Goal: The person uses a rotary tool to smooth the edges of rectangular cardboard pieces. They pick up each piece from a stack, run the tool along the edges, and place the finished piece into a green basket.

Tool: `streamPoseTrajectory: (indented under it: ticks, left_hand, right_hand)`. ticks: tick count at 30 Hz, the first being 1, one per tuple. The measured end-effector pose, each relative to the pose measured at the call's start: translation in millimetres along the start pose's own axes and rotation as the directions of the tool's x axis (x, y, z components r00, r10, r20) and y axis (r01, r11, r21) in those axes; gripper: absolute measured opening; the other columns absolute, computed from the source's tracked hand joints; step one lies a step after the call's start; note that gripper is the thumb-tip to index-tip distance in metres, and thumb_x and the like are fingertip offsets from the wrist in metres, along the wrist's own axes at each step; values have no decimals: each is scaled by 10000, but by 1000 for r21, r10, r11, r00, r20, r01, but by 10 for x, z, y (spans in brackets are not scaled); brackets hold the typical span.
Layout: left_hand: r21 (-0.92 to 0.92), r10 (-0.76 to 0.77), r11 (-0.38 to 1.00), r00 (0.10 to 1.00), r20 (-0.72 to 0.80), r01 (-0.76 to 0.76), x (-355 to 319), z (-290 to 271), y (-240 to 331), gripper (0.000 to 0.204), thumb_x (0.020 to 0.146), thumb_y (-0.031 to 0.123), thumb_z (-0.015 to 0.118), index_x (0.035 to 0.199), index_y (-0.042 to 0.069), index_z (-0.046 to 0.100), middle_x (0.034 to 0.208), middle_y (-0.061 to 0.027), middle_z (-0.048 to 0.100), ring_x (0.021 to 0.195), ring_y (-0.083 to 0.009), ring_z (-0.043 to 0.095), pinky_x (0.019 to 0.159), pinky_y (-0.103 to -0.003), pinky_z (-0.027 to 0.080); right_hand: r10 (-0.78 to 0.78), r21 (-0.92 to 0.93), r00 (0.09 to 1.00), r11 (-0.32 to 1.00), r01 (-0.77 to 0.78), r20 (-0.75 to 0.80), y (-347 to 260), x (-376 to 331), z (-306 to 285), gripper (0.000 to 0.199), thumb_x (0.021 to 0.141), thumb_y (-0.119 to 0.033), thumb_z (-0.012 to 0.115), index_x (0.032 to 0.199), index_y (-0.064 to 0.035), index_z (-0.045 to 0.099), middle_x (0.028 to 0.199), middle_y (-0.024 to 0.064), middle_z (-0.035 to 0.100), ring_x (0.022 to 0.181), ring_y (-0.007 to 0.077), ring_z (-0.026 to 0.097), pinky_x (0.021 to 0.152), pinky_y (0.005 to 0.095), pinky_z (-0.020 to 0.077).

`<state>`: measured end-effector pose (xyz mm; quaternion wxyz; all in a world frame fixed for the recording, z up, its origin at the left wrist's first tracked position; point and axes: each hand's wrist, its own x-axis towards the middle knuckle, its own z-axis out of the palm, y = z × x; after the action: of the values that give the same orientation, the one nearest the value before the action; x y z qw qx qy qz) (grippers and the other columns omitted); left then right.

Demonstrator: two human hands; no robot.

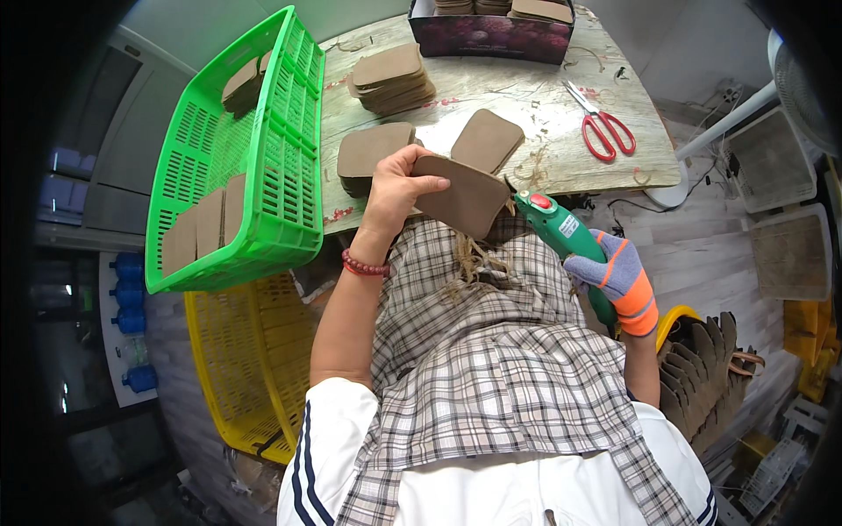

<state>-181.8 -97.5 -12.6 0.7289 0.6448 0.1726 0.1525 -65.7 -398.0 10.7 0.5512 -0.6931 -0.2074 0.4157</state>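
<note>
Pale, worn-topped, the table [553, 110] carries several piles of brown pads, and scissors [607, 133] lie at its right side. One pad [465, 200] is in work, raised over the table's near edge. The bare left hand [400, 186] pinches it, thumb on top; the gloved right hand [618, 276] is wrapped around a green tool [561, 228]. The hands are apart, and the tool's tip is just beside the pad's right corner; whether they touch cannot be told.

This piece seems partway through. Two stacks, a far one [390, 77] and a near one [373, 158], stand on the table, with a smaller pile [487, 140] beside them. More pads sit in the green crate [307, 232] and the box [491, 37]. Much handling appears to remain, though which piles are finished does not show.
</note>
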Motion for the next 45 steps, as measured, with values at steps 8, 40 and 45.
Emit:
streamPoseTrajectory:
  ticks: [8,40,45]
  left_hand:
    - [45,-65,997,995,77,62,15,8,103,204,722,-61,696,910,-11,634,832,-35,662,730,-93,616,685,-223,502]
    - [972,788,81,612,75,-223,307,1,214,370,750,-21,529,1117,-39,579,1147,-219,533,1108,-359,484,969,-426,380]
    - [964,539,183,840,66,-193,585,634,-607,431,792,14,524,1211,-78,485,1185,-255,531,1142,-370,486,987,-464,354]
  right_hand:
    - [13,-57,997,998,-9,78,15,-10,39,312,765,-223,746,942,0,620,643,-6,569,526,46,504,486,200,407]
    - [-43,4,985,999,45,-164,130,66,-63,292,773,-184,728,952,8,600,666,17,600,531,59,532,501,207,426]
    - [-28,30,974,999,35,-225,188,98,-87,302,771,-198,735,951,6,605,648,17,600,503,56,518,478,207,415]
